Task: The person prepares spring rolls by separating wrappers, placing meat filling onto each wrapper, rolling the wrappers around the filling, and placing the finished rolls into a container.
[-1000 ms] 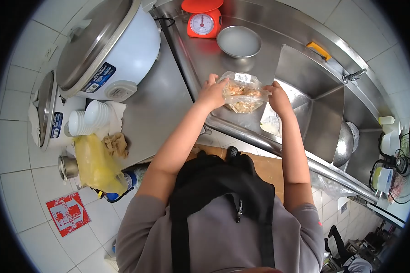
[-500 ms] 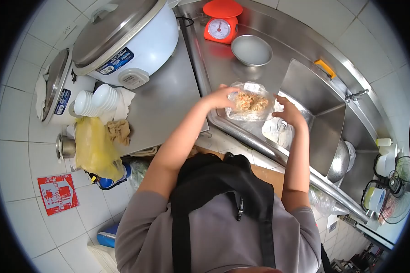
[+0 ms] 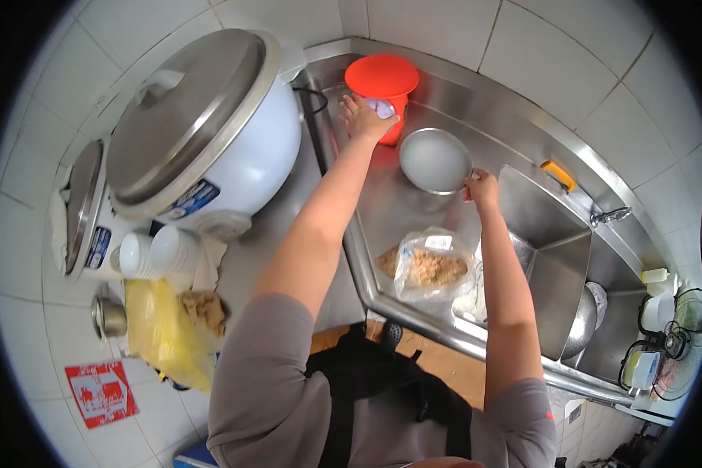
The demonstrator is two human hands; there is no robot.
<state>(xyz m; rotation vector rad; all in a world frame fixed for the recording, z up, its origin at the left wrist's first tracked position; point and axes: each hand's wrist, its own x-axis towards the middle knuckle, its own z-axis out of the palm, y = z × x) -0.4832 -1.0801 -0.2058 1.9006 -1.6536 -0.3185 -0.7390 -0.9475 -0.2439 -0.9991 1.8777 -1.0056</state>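
Note:
My left hand [image 3: 366, 119] reaches up to the red kitchen scale [image 3: 381, 76], fingers spread in front of its dial; whether it touches the scale I cannot tell. A round metal bowl [image 3: 434, 161] stands on the steel counter just right of the scale. My right hand [image 3: 482, 189] pinches that bowl's right rim. Nearer to me, a clear plastic bag [image 3: 435, 266] of crumbly, light-brown food lies on the counter below the bowl.
A steel sink [image 3: 554, 273] with a tap [image 3: 611, 215] is on the right. Large rice cooker [image 3: 265, 148], stacked white bowls [image 3: 171, 248] and a yellow bag [image 3: 164, 324] occupy the left. An orange-handled object [image 3: 558, 175] rests on the sink's back ledge.
Both hands have left the bag of food, which now lies on the counter. My left hand has gone up to the scale, my right hand to the bowl's rim. The camera view has tilted upward.

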